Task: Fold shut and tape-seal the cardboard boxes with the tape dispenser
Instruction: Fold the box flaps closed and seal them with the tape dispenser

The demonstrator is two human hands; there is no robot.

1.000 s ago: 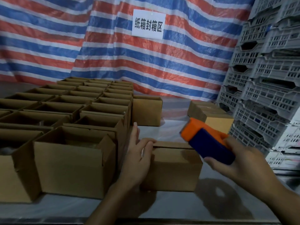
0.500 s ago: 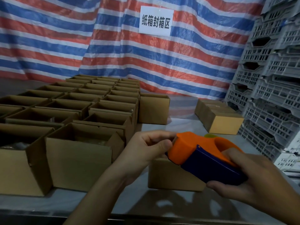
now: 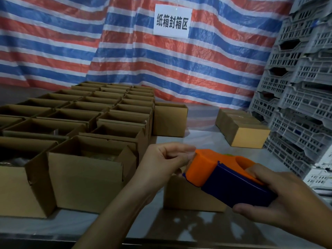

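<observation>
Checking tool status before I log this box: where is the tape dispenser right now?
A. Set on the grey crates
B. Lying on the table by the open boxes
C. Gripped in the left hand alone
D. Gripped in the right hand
D: the right hand wraps around the blue rear of the tape dispenser, while the left hand is only at its orange nose.

left hand [image 3: 162, 159], right hand [image 3: 282, 200] and forearms [image 3: 116, 211] bare.

Dim, murky light, faint glare patches on the table [image 3: 177, 221]; soft focus, edges bowed
</observation>
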